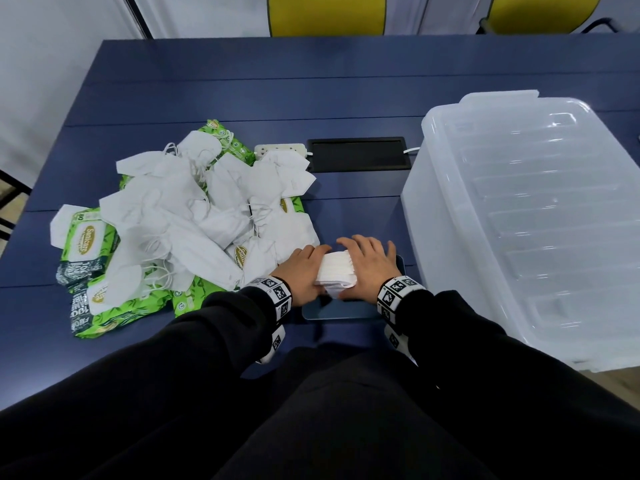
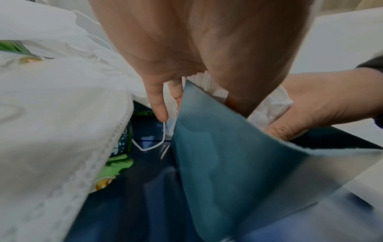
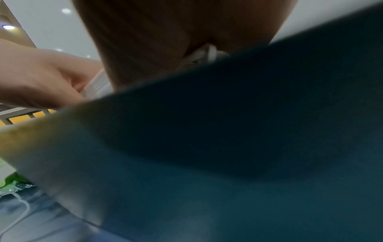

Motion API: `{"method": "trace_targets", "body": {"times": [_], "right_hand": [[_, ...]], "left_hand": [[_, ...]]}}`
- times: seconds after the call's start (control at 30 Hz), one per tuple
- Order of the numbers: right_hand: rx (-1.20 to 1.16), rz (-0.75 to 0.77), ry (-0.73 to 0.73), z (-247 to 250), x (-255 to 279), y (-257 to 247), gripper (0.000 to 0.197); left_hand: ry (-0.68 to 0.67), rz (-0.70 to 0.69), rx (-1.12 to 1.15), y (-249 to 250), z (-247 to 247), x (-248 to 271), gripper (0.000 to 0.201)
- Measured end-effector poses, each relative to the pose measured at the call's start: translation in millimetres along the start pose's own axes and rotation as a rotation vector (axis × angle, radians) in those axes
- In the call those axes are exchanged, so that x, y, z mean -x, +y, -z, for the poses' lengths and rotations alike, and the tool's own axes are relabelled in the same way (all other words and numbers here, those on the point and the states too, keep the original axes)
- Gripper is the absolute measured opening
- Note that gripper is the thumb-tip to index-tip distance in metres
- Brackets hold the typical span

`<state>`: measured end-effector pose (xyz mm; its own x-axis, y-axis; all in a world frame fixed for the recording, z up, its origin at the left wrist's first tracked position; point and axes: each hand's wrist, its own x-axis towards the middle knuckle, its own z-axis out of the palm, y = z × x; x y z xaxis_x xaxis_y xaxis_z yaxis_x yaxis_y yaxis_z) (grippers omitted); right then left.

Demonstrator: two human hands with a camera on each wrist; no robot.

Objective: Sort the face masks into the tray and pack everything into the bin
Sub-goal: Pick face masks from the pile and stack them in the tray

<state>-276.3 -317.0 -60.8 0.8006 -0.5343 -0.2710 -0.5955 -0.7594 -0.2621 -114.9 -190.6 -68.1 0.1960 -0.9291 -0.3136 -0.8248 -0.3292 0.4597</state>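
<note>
Loose masks (image 1: 194, 209) beside stack (image 1: 335, 273)

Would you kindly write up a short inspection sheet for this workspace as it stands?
Surface: dark blue table, with a black inset panel.
Job's things: stack of masks held over the blue tray; loose mask pile left of it; lidded clear bin on the right.
Clutter: green wipe packs under the pile.
Hands: left hand and right hand press the stack from both sides.
Cables: white power strip; a white lead by the bin.
Surroundings: yellow chairs behind.
</note>
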Motion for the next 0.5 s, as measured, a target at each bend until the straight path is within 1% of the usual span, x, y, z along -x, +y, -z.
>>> {"method": "trace_targets", "body": {"times": [0.13,0.23,0.37,0.5], "right_hand": [[-0.037,-0.012,-0.027,2.8,-1.8,0.3,0.115],[-0.05,-0.003,-0.027,8.6,-2.8,-0.9,0.105],[-0.027,0.081,0.022,9.7,2.4,-6.4,0.093],[0.014,0.134,0.002,2.0,5.9,-11.3,0.09]], "left_hand": [[-0.012,0.004,-0.002,0.0,0.5,1.2,0.097],[-0.013,0.014,0.04,-1.7,6.6,0.8,0.097],[-0.012,0.035,0.092,-5.9,8.9,6.0,0.092],[-0.029,0.035,0.079,-7.1,1.2,14.4,0.095]]}}
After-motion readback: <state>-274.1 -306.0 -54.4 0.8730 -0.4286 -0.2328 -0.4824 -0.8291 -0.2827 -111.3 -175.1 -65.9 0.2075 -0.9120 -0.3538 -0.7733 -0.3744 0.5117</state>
